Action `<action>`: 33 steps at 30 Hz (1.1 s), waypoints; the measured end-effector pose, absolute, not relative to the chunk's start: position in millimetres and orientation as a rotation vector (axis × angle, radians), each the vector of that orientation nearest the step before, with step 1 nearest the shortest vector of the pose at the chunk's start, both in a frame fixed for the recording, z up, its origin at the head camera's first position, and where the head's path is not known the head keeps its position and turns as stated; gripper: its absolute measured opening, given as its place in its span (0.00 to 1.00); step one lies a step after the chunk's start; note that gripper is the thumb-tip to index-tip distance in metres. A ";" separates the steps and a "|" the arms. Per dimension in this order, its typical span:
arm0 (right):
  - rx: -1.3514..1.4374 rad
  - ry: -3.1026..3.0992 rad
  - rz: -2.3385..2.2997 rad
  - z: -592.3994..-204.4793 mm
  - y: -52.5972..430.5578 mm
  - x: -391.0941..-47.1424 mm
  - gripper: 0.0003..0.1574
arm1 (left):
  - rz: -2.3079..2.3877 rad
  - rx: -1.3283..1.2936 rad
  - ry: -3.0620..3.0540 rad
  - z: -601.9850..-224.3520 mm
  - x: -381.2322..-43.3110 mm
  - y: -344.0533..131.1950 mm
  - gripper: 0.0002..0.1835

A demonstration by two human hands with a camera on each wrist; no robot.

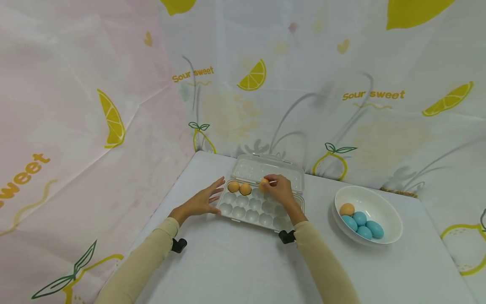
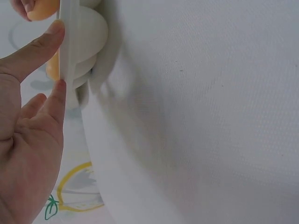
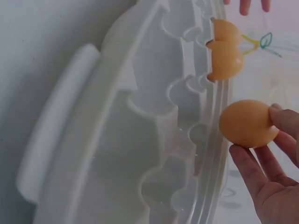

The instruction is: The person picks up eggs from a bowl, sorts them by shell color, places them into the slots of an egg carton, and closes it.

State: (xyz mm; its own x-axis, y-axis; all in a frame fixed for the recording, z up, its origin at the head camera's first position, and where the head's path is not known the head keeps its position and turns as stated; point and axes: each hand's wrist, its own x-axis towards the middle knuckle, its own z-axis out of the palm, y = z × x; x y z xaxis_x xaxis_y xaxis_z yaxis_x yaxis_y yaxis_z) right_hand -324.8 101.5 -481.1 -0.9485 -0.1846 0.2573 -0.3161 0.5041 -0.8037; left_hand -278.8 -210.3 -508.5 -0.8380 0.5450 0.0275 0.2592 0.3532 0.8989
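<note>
A white plastic egg carton (image 1: pixel 240 212) lies with its clear lid (image 1: pixel 248 168) folded back towards the wall. Two brown eggs, one at the far-left corner (image 1: pixel 233 186) and one beside it (image 1: pixel 245 189), sit in the back row. My right hand (image 1: pixel 282 192) pinches another brown egg (image 3: pixel 247 123) between thumb and fingertips, just over the back row to the right of those two. At the carton's left end is my left hand (image 1: pixel 199 203), fingers spread; in the left wrist view its thumb and a fingertip touch the carton's rim (image 2: pixel 69 42).
To the right of the carton stands a white bowl (image 1: pixel 391 213) holding one brown egg (image 1: pixel 347 209) and several blue eggs (image 1: pixel 374 229). A lemon-printed cloth (image 1: pixel 262 109) hangs behind and to the left. The table (image 1: pixel 235 261) has a white covering.
</note>
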 end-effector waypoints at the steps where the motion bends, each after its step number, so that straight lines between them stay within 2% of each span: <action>1: 0.440 -2.608 1.439 -482.0 99.4 -324.6 0.17 | 1.476 0.718 2.344 -508.1 -278.8 -210.3 0.67; 21: 0.446 -2.672 1.409 -498.2 81.3 -323.7 0.14 | 1.497 0.744 2.331 -509.5 -280.8 -211.0 0.67; 33: 0.446 -2.658 1.383 -502.4 77.0 -320.0 0.16 | 1.498 0.737 2.319 -509.7 -281.5 -212.4 0.68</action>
State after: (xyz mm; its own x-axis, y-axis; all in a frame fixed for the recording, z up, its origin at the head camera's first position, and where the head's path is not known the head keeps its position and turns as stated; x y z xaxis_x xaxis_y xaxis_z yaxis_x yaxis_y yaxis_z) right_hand -320.0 77.0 -502.4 -0.9505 -0.2062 0.2324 -0.3086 0.5414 -0.7820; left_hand -281.5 -212.4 -509.7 -0.8294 0.5574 0.0370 0.2629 0.3311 0.9062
